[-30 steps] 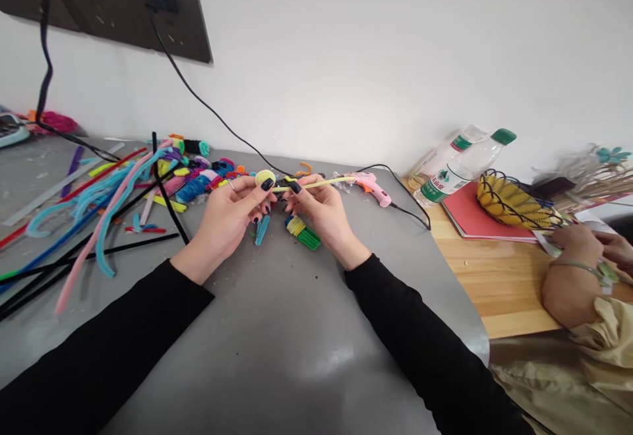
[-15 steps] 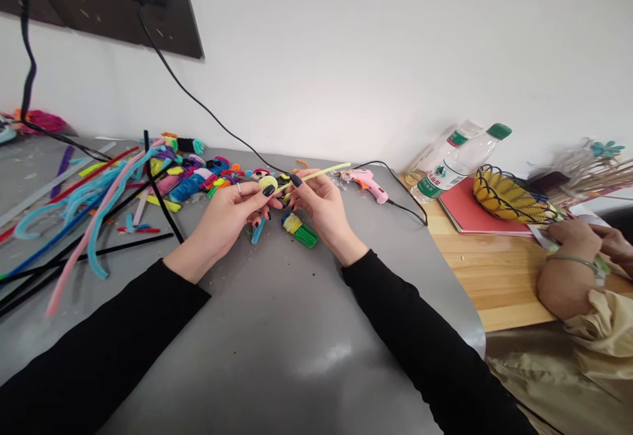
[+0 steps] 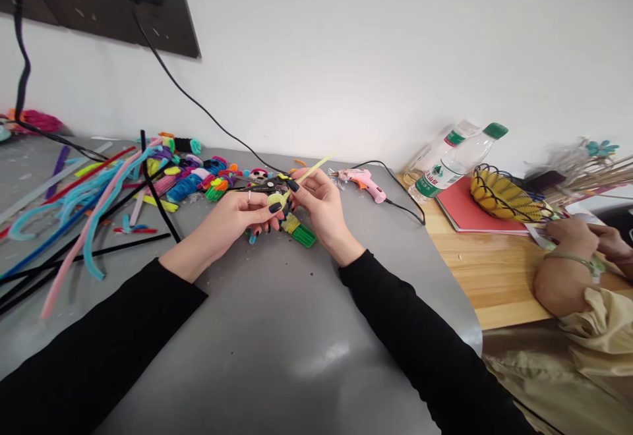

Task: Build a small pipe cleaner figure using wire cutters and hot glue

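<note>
Between the thumb and fingers of my left hand [image 3: 242,214] is a small coil of yellow pipe cleaner [image 3: 277,200]. My right hand [image 3: 319,204] pinches the same yellow pipe cleaner, whose loose end [image 3: 319,166] sticks up and to the right past my fingers. Just behind the fingertips lie black-handled pliers or scissors [image 3: 267,186], partly hidden. A green bundle wrapped with yellow [image 3: 299,231] rests on the grey table below my right hand. The tip of a blue piece [image 3: 253,237] shows under my left fingers.
Long loose pipe cleaners [image 3: 93,224] spread over the left side. Several colourful pipe-cleaner pieces [image 3: 188,184] are heaped by the wall. A pink glue gun [image 3: 366,183] with a black cord lies at right. Beyond are bottles [image 3: 440,174], a yellow basket [image 3: 504,198] and another person's arm [image 3: 566,270].
The yellow coil in my left hand has moved slightly down and right. The loose end now points more steeply upward, and more of the black tool behind it shows.
</note>
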`<action>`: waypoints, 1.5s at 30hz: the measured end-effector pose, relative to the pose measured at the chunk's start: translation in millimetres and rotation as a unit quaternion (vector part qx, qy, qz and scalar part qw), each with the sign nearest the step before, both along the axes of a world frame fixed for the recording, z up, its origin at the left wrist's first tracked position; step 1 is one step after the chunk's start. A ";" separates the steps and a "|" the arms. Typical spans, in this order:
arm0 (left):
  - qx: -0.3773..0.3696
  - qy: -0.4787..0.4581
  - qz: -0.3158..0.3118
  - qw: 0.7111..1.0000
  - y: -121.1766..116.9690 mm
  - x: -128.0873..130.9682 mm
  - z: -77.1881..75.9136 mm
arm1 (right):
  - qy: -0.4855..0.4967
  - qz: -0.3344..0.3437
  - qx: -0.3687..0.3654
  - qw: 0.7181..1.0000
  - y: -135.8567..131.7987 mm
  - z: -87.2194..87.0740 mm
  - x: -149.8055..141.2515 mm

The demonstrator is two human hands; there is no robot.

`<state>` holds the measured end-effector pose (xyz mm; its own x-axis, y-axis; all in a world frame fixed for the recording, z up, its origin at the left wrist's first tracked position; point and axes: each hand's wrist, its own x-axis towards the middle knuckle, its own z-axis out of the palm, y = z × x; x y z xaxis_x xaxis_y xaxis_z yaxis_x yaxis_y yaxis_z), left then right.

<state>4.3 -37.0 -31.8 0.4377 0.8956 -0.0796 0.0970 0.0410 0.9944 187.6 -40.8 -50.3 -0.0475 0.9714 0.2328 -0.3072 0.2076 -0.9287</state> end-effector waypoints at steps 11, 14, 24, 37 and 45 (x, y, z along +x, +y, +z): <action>-0.027 -0.052 0.054 0.997 -3.1 4.8 1.1 | -0.009 -0.005 -0.014 1.000 1.3 0.7 4.8; -0.020 -0.084 0.111 0.990 -3.2 5.3 1.3 | -0.004 -0.006 -0.021 1.000 1.5 0.9 4.4; -0.019 -0.083 0.107 0.991 -2.4 6.7 -5.1 | 0.019 0.004 -0.015 1.000 -0.8 3.1 0.7; -0.011 -0.067 0.099 0.993 0.4 3.1 -2.9 | -0.058 -0.019 0.027 0.998 -2.5 6.2 2.0; 0.025 0.002 0.052 0.998 -1.2 3.4 -3.6 | -0.067 -0.042 0.018 0.997 -3.9 7.7 3.0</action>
<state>7.7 -38.2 -35.4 0.3417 0.9392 -0.0349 0.0990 0.0009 0.9951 190.6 -44.6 -42.6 0.0008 0.9643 0.2649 -0.1607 0.2615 -0.9517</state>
